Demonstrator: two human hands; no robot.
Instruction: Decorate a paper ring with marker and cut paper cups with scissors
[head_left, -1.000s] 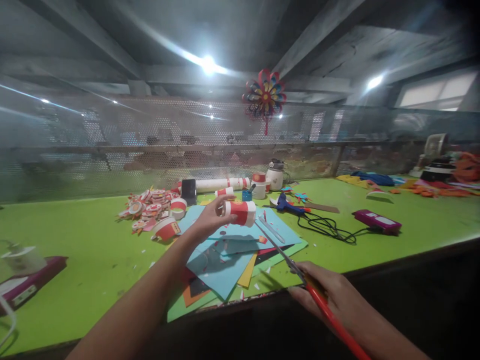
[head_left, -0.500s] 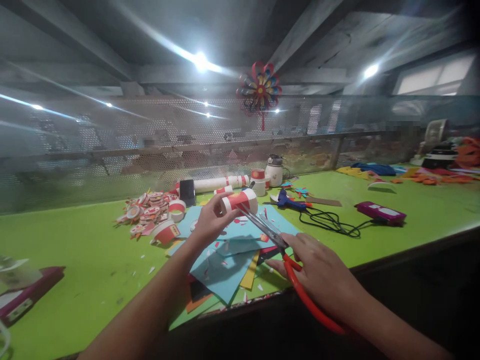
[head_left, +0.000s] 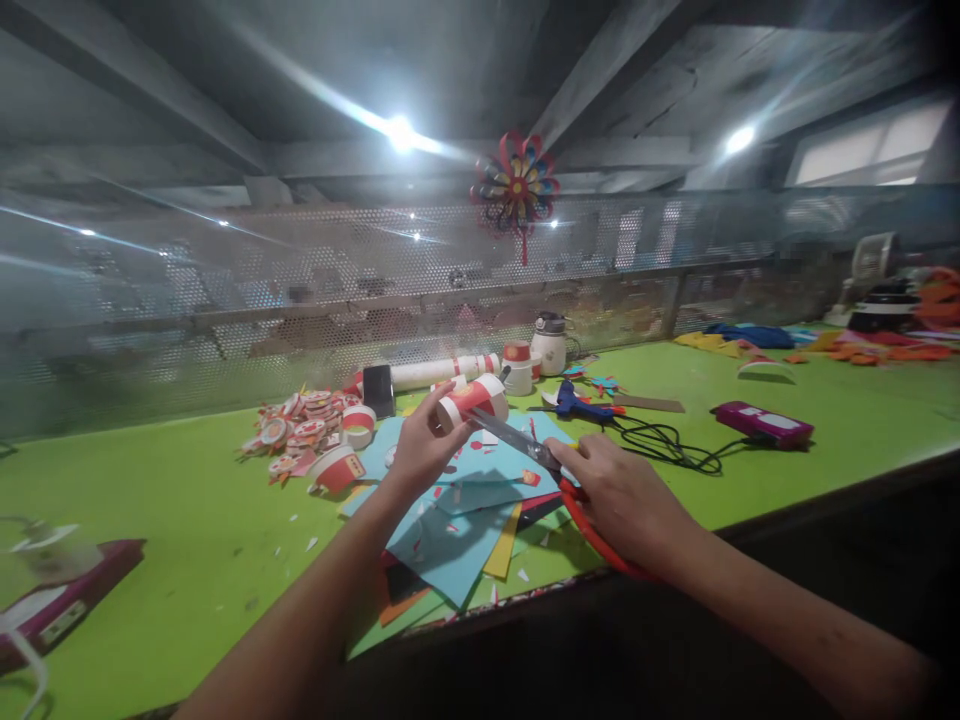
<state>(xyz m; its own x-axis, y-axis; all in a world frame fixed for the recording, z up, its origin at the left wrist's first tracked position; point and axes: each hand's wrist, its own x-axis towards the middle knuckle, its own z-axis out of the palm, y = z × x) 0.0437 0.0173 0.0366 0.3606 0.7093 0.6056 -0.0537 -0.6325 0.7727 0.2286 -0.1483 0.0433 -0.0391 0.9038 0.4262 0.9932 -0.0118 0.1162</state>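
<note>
A red and white paper cup (head_left: 486,398) lies tilted on its side in the air, with my left hand (head_left: 424,440) closed round its left end. My right hand (head_left: 619,500) is wrapped round the red handles of a pair of scissors (head_left: 525,443). The scissor blades point up and left and touch the cup's lower side; they look nearly closed. Below both hands, blue paper sheets (head_left: 442,550) with small red and white scraps lie over yellow, orange and black sheets. A cut cup piece (head_left: 337,468) sits left of my left hand.
Round paper pieces (head_left: 300,425) are heaped at the left, near a phone (head_left: 378,390). Behind stand cups (head_left: 517,368) and a bottle (head_left: 550,345). A blue glue gun (head_left: 577,402) with black cable and a purple power strip (head_left: 763,424) are at the right; another strip (head_left: 75,595) is at the left.
The scissor blades have come together from a wider opening, and my right hand has closed up and moved slightly upward. The cup has shifted a little left.
</note>
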